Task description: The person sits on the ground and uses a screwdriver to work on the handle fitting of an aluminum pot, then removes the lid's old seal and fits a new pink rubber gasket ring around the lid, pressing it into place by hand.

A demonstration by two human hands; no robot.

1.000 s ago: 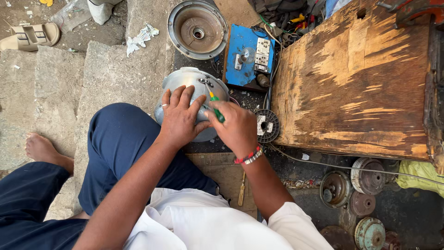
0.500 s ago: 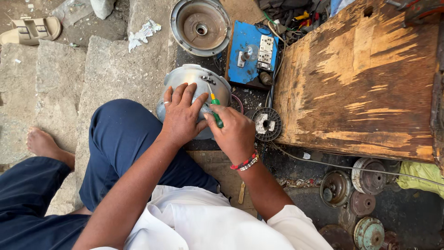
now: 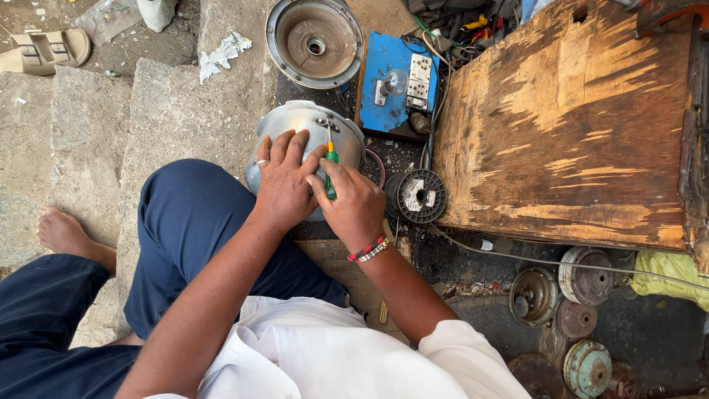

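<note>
The right hand (image 3: 358, 203) closes its grip around a green-handled screwdriver with a yellow collar (image 3: 331, 171), the shaft pointing away from the person toward a small metal bracket (image 3: 326, 124) on top of a rounded, silver-grey metal motor housing (image 3: 295, 122). The left hand (image 3: 284, 185) lies flat and spread on that housing, palm down, a ring on one finger, pressing the shell rather than grasping it. The housing sits at the edge of a rough stone step (image 3: 173, 118), against the person's knee in dark blue trousers (image 3: 196, 222).

Just beyond stands a second, open round metal cover with a rusty brown inside (image 3: 315, 41), and beside it a blue board carrying a white switch block (image 3: 395, 85). To the right a black wire spool (image 3: 419, 196) lies near a worn wooden counter (image 3: 569, 125), with several grimy round motor parts (image 3: 561, 284) on the dark ground below it.

The curved shell offers little flat footing, so it could roll or slide off the step if the left palm eases. The screwdriver tip could jump out of the screw head under a skewed push and run toward the left fingers (image 3: 314, 157), which lie just beside the shaft.
</note>
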